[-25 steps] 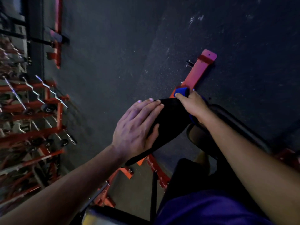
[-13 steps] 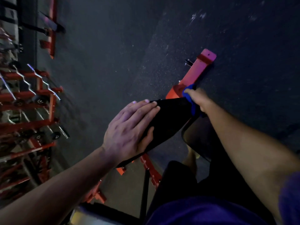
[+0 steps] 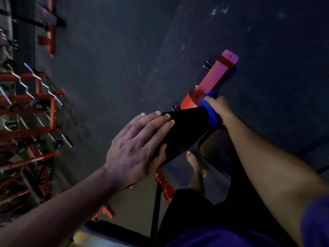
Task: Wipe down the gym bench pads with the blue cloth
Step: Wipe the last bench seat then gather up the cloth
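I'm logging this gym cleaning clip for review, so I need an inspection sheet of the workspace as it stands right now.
Surface: dark speckled rubber floor; the work surface is the black bench pad.
Job's things: blue cloth bunched at the pad's far end, against the red bench frame.
Clutter: nothing seen on the pad.
Grippers: left hand lies flat on the pad, thumb under its edge; right hand grips the cloth.
Cables: nothing seen.
Surroundings: red rack of curl bars at left; the person's bare foot on the floor below the pad.
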Available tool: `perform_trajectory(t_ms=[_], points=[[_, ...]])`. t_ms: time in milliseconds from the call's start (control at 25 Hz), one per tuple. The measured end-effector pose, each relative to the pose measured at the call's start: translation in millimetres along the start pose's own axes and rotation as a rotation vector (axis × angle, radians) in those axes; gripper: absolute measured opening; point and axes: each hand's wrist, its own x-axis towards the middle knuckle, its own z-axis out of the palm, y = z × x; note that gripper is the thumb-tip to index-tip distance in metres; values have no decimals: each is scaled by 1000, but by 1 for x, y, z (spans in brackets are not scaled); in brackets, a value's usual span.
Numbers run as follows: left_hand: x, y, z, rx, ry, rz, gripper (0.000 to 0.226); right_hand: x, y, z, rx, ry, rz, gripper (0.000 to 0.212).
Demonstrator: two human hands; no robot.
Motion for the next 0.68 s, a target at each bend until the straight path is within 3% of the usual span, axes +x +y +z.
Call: perform_trajectory(t_ms=[240,440,560,680], points=[[-1,2,1,-23,34,-5,46,0,14,-15,230,34,89,43],[-6,-2,5,-53,98,15,48,-49,30,-29,398,224,3,43],[-7,-5,6,-54,114,43,50,-88,43,-27,447,261,-75,34],[-11,-10,10,-51,159,95,52,-109,78,-19,590,304,-153,41]])
